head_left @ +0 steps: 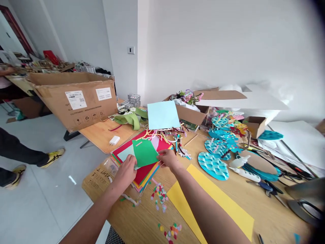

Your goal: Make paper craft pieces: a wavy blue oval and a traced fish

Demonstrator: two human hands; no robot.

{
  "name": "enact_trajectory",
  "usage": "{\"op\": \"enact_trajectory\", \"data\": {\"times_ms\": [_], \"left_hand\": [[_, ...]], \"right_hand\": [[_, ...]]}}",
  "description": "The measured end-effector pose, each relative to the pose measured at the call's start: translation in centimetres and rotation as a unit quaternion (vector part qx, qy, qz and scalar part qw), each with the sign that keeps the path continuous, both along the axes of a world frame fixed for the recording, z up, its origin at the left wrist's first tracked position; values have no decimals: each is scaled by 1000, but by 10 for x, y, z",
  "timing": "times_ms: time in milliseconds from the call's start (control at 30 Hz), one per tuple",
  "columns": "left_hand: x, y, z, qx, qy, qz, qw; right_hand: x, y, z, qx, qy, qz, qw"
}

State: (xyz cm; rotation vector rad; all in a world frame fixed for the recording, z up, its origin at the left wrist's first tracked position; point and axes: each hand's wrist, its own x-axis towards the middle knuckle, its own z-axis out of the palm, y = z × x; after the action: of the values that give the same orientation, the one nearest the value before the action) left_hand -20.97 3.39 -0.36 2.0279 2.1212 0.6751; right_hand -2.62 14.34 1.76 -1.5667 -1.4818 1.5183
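A sheet of green paper [146, 154] with an uneven edge is held over a stack of coloured paper [142, 176], red on top. My left hand [127, 171] pinches its lower left corner, and my right hand [168, 159] pinches its right edge. Pale blue and lilac pieces lie partly under the green sheet. Small coloured paper discs [160, 195] are scattered in front of the stack. Under my right forearm lies a large yellow sheet [188, 184]. A light blue sheet [163, 115] rests behind the stack, over pipe cleaners.
Blue wavy-patterned ovals [213, 165], glue bottles [245, 174], scissors [269, 188] and a tape roll [306, 210] crowd the right side. A large cardboard box [93, 108] stands at back left. Another person's legs [22, 149] show at the left.
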Motion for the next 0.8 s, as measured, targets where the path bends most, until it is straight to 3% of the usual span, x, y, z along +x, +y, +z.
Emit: {"op": "enact_trajectory", "data": {"times_ms": [200, 333, 467, 633, 800], "left_hand": [[-2, 0, -3, 15, -21, -19, 999], [-9, 0, 5, 42, -35, -22, 998], [-28, 3, 30, 115, -97, 11, 989], [-57, 12, 73, 216, -226, 103, 944], [-61, 23, 103, 324, -310, 144, 882]], "right_hand": [[14, 34, 17, 38, 93, -97, 990], [12, 52, 12, 82, 125, -160, 976], [5, 59, -3, 112, 122, -201, 966], [10, 59, -18, 131, 60, -197, 970], [21, 44, -10, 173, -27, -139, 975]]}}
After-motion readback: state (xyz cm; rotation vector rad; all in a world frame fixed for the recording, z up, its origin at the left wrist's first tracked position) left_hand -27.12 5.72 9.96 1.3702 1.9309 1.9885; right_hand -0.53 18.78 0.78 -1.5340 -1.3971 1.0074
